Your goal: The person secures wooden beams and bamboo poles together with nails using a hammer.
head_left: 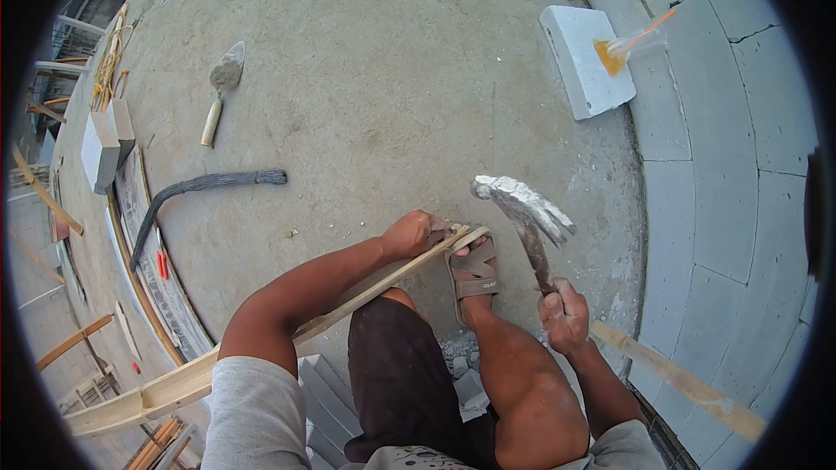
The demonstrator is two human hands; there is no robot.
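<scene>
My right hand (566,315) is wrapped round the dark handle of a claw hammer (527,213), its head raised to the right of my sandalled foot (475,274). My left hand (416,233) is closed at the far end of a long wooden strip (374,290), next to the toe of the sandal. What its fingers pinch there is too small to make out. The strip runs under my left forearm toward the lower left.
A trowel (219,94) and a bundle of dark wire (205,183) lie on the concrete floor. A white block (585,65) bears a cup (629,48) by the block wall (718,130) on the right. Another wooden strip (679,379) lies behind my right forearm.
</scene>
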